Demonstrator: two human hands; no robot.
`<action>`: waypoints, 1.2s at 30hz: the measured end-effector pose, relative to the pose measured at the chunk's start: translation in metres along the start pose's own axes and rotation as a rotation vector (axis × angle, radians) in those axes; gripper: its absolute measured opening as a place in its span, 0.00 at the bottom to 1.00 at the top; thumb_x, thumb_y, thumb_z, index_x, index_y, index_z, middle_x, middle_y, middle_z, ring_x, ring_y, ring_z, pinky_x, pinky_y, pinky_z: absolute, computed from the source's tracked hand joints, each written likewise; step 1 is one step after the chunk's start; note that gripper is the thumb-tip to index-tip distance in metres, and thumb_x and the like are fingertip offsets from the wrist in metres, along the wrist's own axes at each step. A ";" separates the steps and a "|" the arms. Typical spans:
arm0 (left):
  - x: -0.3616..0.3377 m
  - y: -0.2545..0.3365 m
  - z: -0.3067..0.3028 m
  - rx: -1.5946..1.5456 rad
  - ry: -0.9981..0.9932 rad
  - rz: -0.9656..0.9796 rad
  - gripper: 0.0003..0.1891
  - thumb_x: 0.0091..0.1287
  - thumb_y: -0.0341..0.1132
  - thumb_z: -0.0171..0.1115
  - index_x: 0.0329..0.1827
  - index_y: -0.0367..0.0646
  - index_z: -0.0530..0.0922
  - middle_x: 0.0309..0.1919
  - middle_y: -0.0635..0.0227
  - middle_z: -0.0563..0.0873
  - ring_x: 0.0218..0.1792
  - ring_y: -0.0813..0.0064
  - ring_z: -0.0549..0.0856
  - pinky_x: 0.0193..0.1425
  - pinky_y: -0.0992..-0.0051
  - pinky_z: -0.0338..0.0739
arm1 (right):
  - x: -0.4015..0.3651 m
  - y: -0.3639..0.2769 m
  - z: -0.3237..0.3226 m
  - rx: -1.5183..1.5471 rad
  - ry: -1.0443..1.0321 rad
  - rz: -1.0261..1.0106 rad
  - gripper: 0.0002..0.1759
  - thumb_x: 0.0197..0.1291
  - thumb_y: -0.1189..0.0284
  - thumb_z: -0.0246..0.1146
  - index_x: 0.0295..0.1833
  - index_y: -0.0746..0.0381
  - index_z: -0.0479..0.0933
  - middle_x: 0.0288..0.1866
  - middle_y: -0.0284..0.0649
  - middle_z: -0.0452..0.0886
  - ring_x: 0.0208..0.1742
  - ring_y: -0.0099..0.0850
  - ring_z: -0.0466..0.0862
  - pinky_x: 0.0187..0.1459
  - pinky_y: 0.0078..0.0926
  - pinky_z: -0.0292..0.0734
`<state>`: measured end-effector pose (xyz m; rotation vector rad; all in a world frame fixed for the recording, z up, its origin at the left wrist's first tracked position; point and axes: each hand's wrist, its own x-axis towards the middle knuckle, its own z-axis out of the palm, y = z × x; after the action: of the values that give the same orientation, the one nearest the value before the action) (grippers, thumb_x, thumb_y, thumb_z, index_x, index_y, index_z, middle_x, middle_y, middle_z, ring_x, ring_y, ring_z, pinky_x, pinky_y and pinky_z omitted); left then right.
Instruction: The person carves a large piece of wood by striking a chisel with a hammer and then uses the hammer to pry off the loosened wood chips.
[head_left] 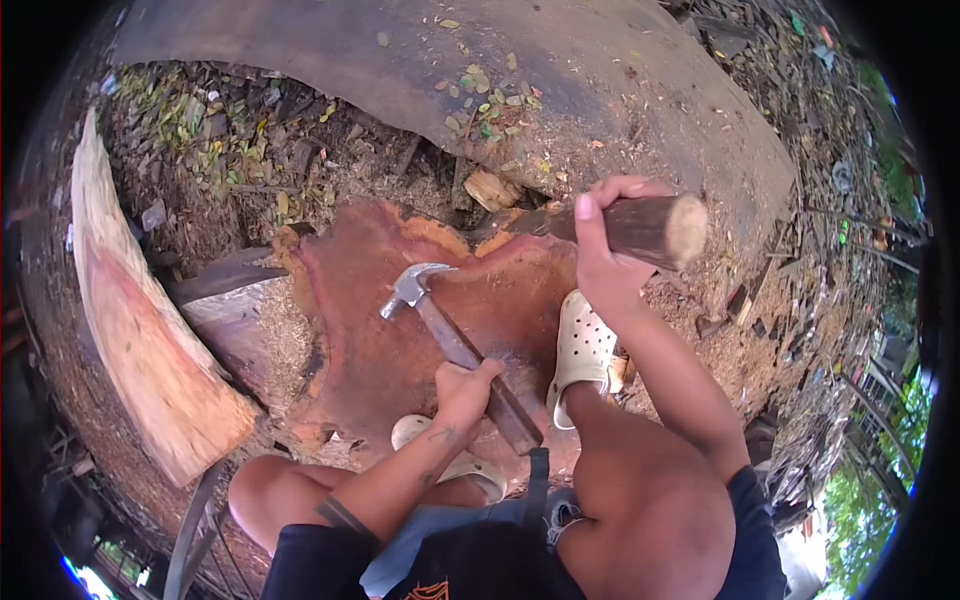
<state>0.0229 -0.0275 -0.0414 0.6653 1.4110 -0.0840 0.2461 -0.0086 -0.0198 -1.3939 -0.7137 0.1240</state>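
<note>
Left of centre in the frame, a claw hammer (450, 335) slants across a broad red-brown wood slab (360, 360), steel head up and to the left, handle down to the right. My left hand (465, 395) has it: fingers wrapped tight round the lower half of the handle, thumb along the upper side. Whether the head touches the slab, I cannot tell.

Right of centre, upper half: my right hand (612, 255) is clamped on a dark, bark-covered log (645, 228), thumb upright on the near left side, fingers over the top. Pale round cut end faces right. How far the log runs left behind my hand, cannot tell.

Right clog (582, 345), cream and perforated, sits just below that hand, at the slab's right edge. Left clog (408, 431) is at lower centre, partly hidden by my forearm.

Far left, a long split timber (150, 330), pale with a reddish streak, narrows toward the top. Small wood chunk (490, 188) just above the slab, near the lower edge of a grey-brown sheet (640, 80) spread across the upper frame. Scattered leaves (480, 85) on the sheet, top centre.
</note>
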 end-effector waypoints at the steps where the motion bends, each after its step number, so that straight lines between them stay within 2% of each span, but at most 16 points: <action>1: 0.001 0.000 0.002 0.015 -0.003 0.009 0.08 0.54 0.32 0.66 0.24 0.36 0.78 0.19 0.68 0.80 0.17 0.77 0.77 0.19 0.75 0.67 | -0.002 -0.004 0.002 0.003 -0.041 0.012 0.20 0.55 0.86 0.62 0.49 0.60 0.63 0.39 0.35 0.73 0.37 0.20 0.74 0.36 0.18 0.72; 3: 0.004 -0.001 0.007 0.064 0.012 -0.026 0.09 0.54 0.34 0.66 0.26 0.37 0.78 0.20 0.68 0.80 0.16 0.77 0.76 0.17 0.75 0.64 | -0.009 -0.016 0.003 0.005 -0.131 0.045 0.21 0.55 0.86 0.62 0.51 0.60 0.63 0.40 0.35 0.72 0.39 0.22 0.76 0.39 0.18 0.73; 6: 0.001 0.015 0.020 -0.102 0.010 -0.011 0.08 0.54 0.34 0.65 0.31 0.38 0.78 0.21 0.69 0.80 0.17 0.76 0.76 0.17 0.75 0.66 | -0.005 -0.044 -0.001 -0.002 -0.355 0.357 0.20 0.55 0.85 0.63 0.51 0.60 0.66 0.42 0.36 0.75 0.45 0.23 0.77 0.46 0.22 0.75; 8: -0.002 0.037 0.026 -0.340 -0.086 -0.104 0.07 0.55 0.32 0.62 0.34 0.41 0.77 0.26 0.67 0.82 0.22 0.74 0.79 0.22 0.73 0.71 | 0.007 -0.050 -0.013 -0.149 -0.504 0.397 0.19 0.54 0.82 0.65 0.50 0.61 0.69 0.45 0.35 0.77 0.47 0.22 0.78 0.49 0.22 0.75; 10: 0.010 0.055 0.029 -0.594 -0.184 -0.114 0.05 0.57 0.29 0.58 0.36 0.41 0.75 0.31 0.66 0.82 0.29 0.71 0.81 0.31 0.70 0.79 | 0.012 -0.057 -0.030 -0.257 -0.614 0.438 0.18 0.54 0.79 0.68 0.49 0.61 0.72 0.46 0.35 0.79 0.49 0.22 0.78 0.51 0.23 0.75; 12: 0.047 0.064 0.015 -0.801 -0.396 -0.157 0.06 0.57 0.27 0.56 0.37 0.41 0.72 0.34 0.64 0.81 0.35 0.67 0.83 0.42 0.66 0.82 | 0.024 -0.067 -0.044 -0.325 -0.725 0.445 0.17 0.52 0.73 0.70 0.48 0.60 0.75 0.47 0.34 0.81 0.50 0.23 0.78 0.52 0.25 0.76; 14: 0.007 0.102 -0.001 -0.695 -0.467 -0.169 0.07 0.58 0.27 0.56 0.38 0.40 0.71 0.35 0.64 0.81 0.38 0.66 0.84 0.46 0.65 0.83 | 0.014 -0.066 -0.044 -0.357 -0.668 0.442 0.18 0.53 0.72 0.70 0.50 0.60 0.76 0.48 0.34 0.81 0.50 0.24 0.79 0.54 0.26 0.76; 17: 0.015 0.110 -0.019 -0.884 -0.383 -0.146 0.07 0.59 0.27 0.56 0.39 0.39 0.72 0.36 0.63 0.82 0.39 0.66 0.84 0.44 0.67 0.83 | 0.006 -0.060 -0.014 -0.412 -0.560 0.376 0.18 0.55 0.69 0.70 0.50 0.62 0.76 0.47 0.36 0.82 0.50 0.27 0.81 0.55 0.29 0.76; 21: 0.001 0.110 -0.018 -0.903 -0.351 -0.108 0.06 0.58 0.28 0.57 0.39 0.41 0.72 0.35 0.65 0.81 0.35 0.69 0.84 0.37 0.73 0.82 | 0.023 -0.034 -0.005 -0.769 -0.695 0.284 0.21 0.56 0.64 0.68 0.51 0.64 0.76 0.47 0.39 0.84 0.50 0.30 0.83 0.56 0.31 0.76; 24: -0.015 0.107 -0.015 -0.815 -0.337 -0.090 0.07 0.58 0.31 0.58 0.37 0.43 0.72 0.33 0.66 0.81 0.32 0.70 0.83 0.34 0.73 0.81 | 0.031 -0.029 -0.005 -0.588 -0.638 0.150 0.32 0.46 0.52 0.72 0.45 0.70 0.78 0.37 0.53 0.83 0.41 0.44 0.85 0.48 0.37 0.77; 25: -0.023 0.105 -0.013 -0.804 -0.340 -0.080 0.07 0.58 0.32 0.58 0.37 0.43 0.72 0.33 0.66 0.81 0.32 0.70 0.83 0.33 0.73 0.81 | 0.032 -0.022 -0.006 -0.574 -0.611 0.093 0.33 0.44 0.51 0.73 0.45 0.69 0.78 0.38 0.53 0.83 0.39 0.44 0.85 0.45 0.36 0.78; 28: -0.023 0.096 -0.007 -0.805 -0.344 -0.011 0.07 0.57 0.35 0.59 0.35 0.46 0.72 0.28 0.68 0.80 0.28 0.69 0.82 0.33 0.69 0.81 | 0.024 -0.028 -0.014 -0.696 -0.596 0.170 0.20 0.52 0.64 0.71 0.44 0.66 0.80 0.39 0.40 0.86 0.40 0.30 0.86 0.46 0.29 0.80; 30: -0.035 0.084 0.003 -0.765 -0.292 0.016 0.07 0.56 0.35 0.59 0.34 0.46 0.72 0.27 0.68 0.80 0.27 0.69 0.82 0.33 0.67 0.81 | 0.021 -0.025 -0.016 -0.565 -0.589 0.172 0.19 0.51 0.63 0.72 0.41 0.67 0.80 0.35 0.39 0.85 0.34 0.26 0.85 0.40 0.26 0.80; 31: -0.022 0.070 0.006 -0.786 -0.281 0.051 0.08 0.57 0.32 0.57 0.37 0.41 0.72 0.33 0.63 0.81 0.37 0.65 0.81 0.45 0.65 0.79 | 0.019 -0.024 -0.016 -0.508 -0.589 0.196 0.19 0.51 0.63 0.72 0.41 0.67 0.80 0.34 0.39 0.85 0.33 0.25 0.84 0.40 0.25 0.80; 33: -0.020 0.049 0.017 -0.701 -0.264 0.047 0.06 0.57 0.31 0.58 0.35 0.41 0.73 0.29 0.64 0.80 0.33 0.67 0.81 0.42 0.66 0.80 | 0.015 -0.025 -0.018 -0.513 -0.548 0.196 0.20 0.50 0.62 0.72 0.39 0.68 0.80 0.32 0.38 0.84 0.32 0.21 0.82 0.39 0.24 0.78; 36: -0.025 0.023 0.023 -0.549 -0.212 0.024 0.04 0.56 0.29 0.58 0.33 0.41 0.73 0.22 0.64 0.78 0.24 0.68 0.80 0.32 0.68 0.80 | 0.013 -0.030 -0.027 -0.368 -0.541 0.283 0.22 0.45 0.60 0.72 0.40 0.66 0.79 0.32 0.44 0.84 0.34 0.33 0.85 0.39 0.30 0.78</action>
<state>0.0485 -0.0277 -0.0094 0.2088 1.1487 0.2391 0.2608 -0.0317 0.0128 -1.8365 -1.0140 0.6376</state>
